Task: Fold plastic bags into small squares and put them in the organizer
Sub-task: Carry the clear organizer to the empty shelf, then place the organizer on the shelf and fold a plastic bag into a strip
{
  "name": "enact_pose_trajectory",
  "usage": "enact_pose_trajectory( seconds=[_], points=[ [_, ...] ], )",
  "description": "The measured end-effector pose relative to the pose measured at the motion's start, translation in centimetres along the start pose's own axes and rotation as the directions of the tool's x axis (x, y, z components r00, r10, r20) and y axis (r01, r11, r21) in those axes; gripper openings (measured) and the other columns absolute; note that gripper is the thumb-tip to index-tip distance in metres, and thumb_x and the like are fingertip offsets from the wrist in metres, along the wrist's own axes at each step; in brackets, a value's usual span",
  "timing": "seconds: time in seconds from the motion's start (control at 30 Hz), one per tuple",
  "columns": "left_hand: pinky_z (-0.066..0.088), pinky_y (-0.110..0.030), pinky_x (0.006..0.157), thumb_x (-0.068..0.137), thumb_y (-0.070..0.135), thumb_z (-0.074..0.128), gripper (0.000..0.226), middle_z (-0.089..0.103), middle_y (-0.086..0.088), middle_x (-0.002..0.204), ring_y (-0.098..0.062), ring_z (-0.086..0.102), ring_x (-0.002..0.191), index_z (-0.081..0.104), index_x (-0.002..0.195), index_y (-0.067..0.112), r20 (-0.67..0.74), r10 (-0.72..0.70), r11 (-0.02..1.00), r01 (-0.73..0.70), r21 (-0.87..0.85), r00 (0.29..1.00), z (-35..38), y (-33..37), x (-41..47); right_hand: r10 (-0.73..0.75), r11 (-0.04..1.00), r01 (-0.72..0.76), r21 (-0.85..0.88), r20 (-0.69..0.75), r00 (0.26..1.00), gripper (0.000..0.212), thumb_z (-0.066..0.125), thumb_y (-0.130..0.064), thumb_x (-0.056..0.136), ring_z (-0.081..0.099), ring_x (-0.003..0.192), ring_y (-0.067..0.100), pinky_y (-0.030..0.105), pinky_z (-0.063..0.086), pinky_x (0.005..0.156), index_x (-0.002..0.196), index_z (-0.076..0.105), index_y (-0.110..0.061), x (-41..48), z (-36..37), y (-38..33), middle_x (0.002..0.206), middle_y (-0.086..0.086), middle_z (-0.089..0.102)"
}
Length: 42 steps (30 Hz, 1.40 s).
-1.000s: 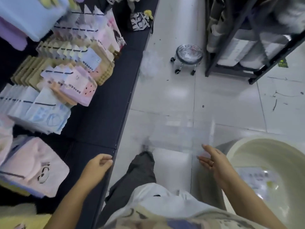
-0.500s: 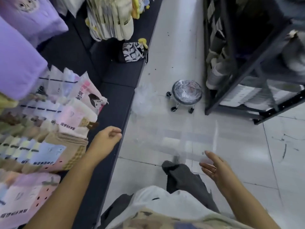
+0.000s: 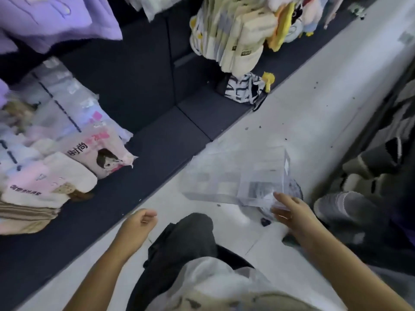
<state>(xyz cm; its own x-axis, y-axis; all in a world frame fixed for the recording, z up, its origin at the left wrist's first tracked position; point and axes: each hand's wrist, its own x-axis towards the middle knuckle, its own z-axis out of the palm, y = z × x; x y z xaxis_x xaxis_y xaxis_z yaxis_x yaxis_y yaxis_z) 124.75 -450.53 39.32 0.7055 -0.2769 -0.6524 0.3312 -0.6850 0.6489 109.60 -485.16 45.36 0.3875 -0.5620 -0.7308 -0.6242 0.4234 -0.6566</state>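
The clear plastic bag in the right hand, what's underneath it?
Through the clear plastic bag, held at its corner by the right hand, pale floor tiles show. A dark round object peeks out at its right edge; the bag blurs the rest.

Packaged socks (image 3: 51, 167) lie stacked at the left on a dark platform (image 3: 157, 140). A zebra-print pouch (image 3: 243, 90) sits upper centre, beside the tiled floor (image 3: 314, 122). Purple fabric (image 3: 56, 19) fills the upper left.

The left hand (image 3: 139, 223) hangs loosely curled, fingers bent toward the palm, holding nothing; the right hand (image 3: 289, 212) reaches forward, fingers extended, pinching a clear plastic bag (image 3: 235, 176) at its near corner.
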Motion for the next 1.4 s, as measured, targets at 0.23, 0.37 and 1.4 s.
enact_pose_trajectory(
  seconds=[0.23,0.37,1.4],
  points=[
    [0.044,-0.028,0.086,0.093,0.019,0.060,0.011,0.064,0.001,0.103,-0.016,0.061,0.097,0.063,0.104,0.019,-0.145,-0.132,0.989,0.121,-0.084,0.981,2.4,6.3,7.8,-0.076,0.986,0.096,-0.134,0.148,0.986,0.040,0.070,-0.032,0.083,0.065,0.090,0.026,0.032,0.051,0.080,0.111,0.057,-0.006,13.0,3.8,-12.6,0.097,0.015,0.064],
    [0.041,-0.025,0.082,0.094,0.024,0.057,0.013,0.061,0.009,0.103,-0.010,0.057,0.097,0.060,0.107,0.025,-0.158,-0.119,0.990,0.106,-0.089,0.980,3.4,11.3,12.7,-0.089,0.974,0.124,-0.190,0.183,0.979,0.042,0.069,-0.032,0.085,0.064,0.088,0.026,0.033,0.051,0.082,0.112,0.057,-0.002,18.4,6.2,-17.3,0.095,0.013,0.062],
    [-0.004,-0.044,0.118,0.099,0.055,0.024,0.072,-0.007,-0.006,0.161,-0.026,-0.008,0.148,0.001,0.153,0.015,-0.179,-0.111,0.830,0.190,0.524,0.978,29.6,2.3,66.2,0.369,0.917,-0.193,-0.348,0.564,0.739,0.022,0.062,-0.012,0.089,0.061,0.106,0.038,0.042,0.060,0.070,0.109,0.056,-0.005,80.8,29.9,-13.4,0.122,0.028,0.047]
  ],
)
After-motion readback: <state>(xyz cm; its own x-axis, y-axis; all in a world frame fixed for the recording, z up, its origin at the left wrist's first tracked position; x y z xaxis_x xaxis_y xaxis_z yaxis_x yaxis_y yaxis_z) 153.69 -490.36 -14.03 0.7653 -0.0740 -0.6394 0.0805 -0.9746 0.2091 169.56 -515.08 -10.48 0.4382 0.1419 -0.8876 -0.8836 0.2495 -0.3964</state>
